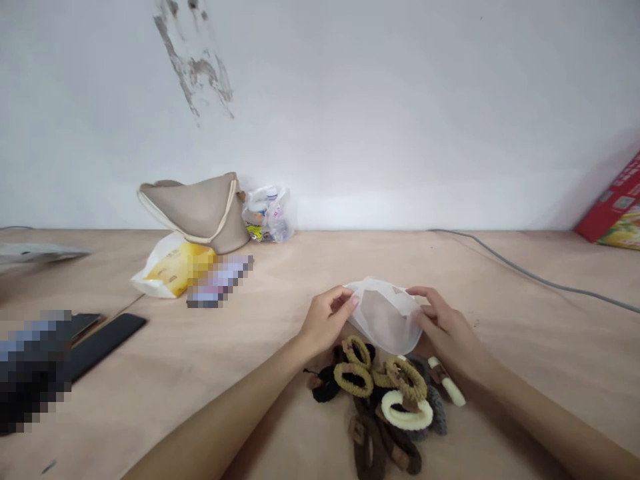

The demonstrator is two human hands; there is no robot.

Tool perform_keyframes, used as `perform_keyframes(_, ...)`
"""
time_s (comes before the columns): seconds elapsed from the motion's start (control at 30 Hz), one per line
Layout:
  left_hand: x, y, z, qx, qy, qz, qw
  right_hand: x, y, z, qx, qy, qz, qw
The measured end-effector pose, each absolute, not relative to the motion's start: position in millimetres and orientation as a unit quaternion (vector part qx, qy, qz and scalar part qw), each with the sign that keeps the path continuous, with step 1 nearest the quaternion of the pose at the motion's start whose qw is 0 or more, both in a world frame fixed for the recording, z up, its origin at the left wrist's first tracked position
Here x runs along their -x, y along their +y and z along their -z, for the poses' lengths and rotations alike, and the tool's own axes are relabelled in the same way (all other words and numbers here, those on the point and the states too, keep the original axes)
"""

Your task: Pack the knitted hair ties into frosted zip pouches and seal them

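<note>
Between my two hands is a translucent white plastic bag (385, 313), its mouth spread toward me. My left hand (327, 317) pinches the bag's left edge between thumb and fingers. On the opposite edge, my right hand (447, 327) grips it with bent fingers, some of them partly hidden. Just below the bag lies a loose pile of fabric hair ties in several colours: an olive hair tie (353, 380), a cream hair tie (407, 410), a dark brown hair tie (367, 447) and black and grey ones. Neither hand touches the pile.
A beige handbag (200, 203) and a clear bag of small items (270, 213) stand against the wall. Before them lie a yellow-and-white packet (175, 267) and a blurred phone (220, 281). A black slab (107, 343) lies left, a grey cable (530, 273) and red box (613, 207) right.
</note>
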State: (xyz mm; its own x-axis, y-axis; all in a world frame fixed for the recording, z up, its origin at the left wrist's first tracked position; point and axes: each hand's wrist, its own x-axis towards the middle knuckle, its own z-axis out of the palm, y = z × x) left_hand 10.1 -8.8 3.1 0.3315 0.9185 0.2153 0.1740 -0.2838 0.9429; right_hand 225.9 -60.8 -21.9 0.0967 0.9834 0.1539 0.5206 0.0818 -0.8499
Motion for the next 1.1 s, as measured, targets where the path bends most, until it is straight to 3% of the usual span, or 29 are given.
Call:
perform_keyframes(0.27,-5.2,-13.9,-2.2,-0.683,0.421,-0.423,0.422,-229.7,-63.8,25.5,0.603,-0.600,-0.315,0.421)
perform_keyframes(0.37,-0.4,-21.1,-5.8,-0.707,0.426,-0.442,0.351,-232.9,-70.7,19.9,0.603,-0.604,-0.302,0.424)
perform_keyframes(0.5,2.6,-25.5,-9.0,-0.748,0.414,-0.481,0.195,-238.5,-87.2,9.3,0.644,-0.588,-0.218,0.438)
perform_keyframes(0.6,1.5,-25.5,-9.1,-0.749,0.410,-0.498,0.154,-233.6,-110.6,-0.9,0.619,-0.633,-0.097,0.455)
perform_keyframes(0.83,-1.3,-28.1,-7.1,-0.749,0.392,-0.506,0.170,-198.8,-140.7,-8.7,0.473,-0.783,0.002,0.404)
perform_keyframes(1.1,0.2,-27.7,-7.7,-0.750,0.393,-0.498,0.185,-197.1,-126.8,-4.9,0.401,-0.802,0.081,0.435)
